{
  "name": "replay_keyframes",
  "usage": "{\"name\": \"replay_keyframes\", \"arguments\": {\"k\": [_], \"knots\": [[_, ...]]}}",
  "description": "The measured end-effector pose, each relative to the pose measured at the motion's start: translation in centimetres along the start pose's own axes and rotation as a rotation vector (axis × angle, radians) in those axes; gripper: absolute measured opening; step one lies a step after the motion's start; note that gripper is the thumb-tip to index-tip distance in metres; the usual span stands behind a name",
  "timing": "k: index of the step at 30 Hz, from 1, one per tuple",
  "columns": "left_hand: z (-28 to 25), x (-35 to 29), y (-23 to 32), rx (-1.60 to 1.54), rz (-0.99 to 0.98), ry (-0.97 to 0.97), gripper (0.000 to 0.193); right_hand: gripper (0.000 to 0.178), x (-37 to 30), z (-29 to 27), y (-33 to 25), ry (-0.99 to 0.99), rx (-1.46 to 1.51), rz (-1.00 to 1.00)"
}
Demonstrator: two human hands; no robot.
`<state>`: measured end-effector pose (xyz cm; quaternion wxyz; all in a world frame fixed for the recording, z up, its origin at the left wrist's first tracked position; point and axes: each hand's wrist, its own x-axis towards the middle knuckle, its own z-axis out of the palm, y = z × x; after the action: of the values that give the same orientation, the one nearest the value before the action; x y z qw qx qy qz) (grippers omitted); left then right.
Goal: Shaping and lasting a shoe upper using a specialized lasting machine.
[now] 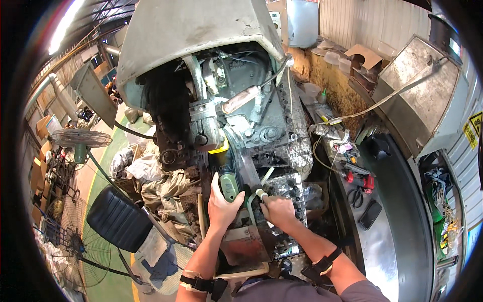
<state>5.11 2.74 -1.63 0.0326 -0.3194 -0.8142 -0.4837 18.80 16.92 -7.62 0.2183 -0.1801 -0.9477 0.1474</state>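
Left hand (221,204), fingers wrapped around the green grip of a hand-held tool (227,182), thumb lying along its left side; the tool stands nearly upright, its yellow-trimmed upper end pointing into the machine. Right hand (277,210), closed in a pinch on the end of a pale green curved tube (253,199), which arcs down just beside the tool's grip; the two hands sit near each other, apart by the width of the tube's bend. Both wrists carry black straps.

Directly above the hands rises the oily machine body (241,121), a mass of dark metal castings, bolts and hoses, topped by a large grey hood (191,35). A rust-stained metal plate (241,246) lies under the hands, close to the person's chest.

To the right runs a metal workbench (397,226); on it lie scissors (356,196), a dark phone (370,214) and red-handled tools (367,182). A steel box (422,95) stands at the bench's far end.

To the left, a black padded seat (118,219), heaped rags (156,181) and a standing fan (80,138) on the green floor.
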Motion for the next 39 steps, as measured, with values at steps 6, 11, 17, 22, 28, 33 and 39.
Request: {"name": "replay_keyframes", "arguments": {"k": [6,11,17,22,28,33,39], "knots": [[0.2,-0.1,-0.7,0.08,0.073,0.049,0.096,0.02,0.1,-0.1,0.0,-0.05,-0.011,0.013],[0.0,-0.1,0.7,0.039,0.018,0.053,0.097,0.019,0.0,0.1,0.2,0.015,0.032,0.014],[-0.2,-0.2,0.1,0.039,0.011,0.024,0.095,0.019,0.0,0.3,0.0,0.017,0.041,0.031],[-0.3,-0.1,0.4,0.009,-0.01,0.014,0.094,0.019,0.1,0.1,0.1,0.026,0.048,0.027],[-0.3,0.1,-0.5,0.024,0.002,0.022,0.088,0.019,0.1,0.3,0.0,0.032,0.055,0.05],[-3.2,3.2,-1.2,0.138,0.276,0.096,0.032,0.018,0.3,-0.1,0.0,0.076,0.141,0.054],[-5.3,5.7,-2.6,0.221,0.641,-0.048,0.019,0.019,0.2,0.3,0.1,0.085,0.122,0.077]]}}
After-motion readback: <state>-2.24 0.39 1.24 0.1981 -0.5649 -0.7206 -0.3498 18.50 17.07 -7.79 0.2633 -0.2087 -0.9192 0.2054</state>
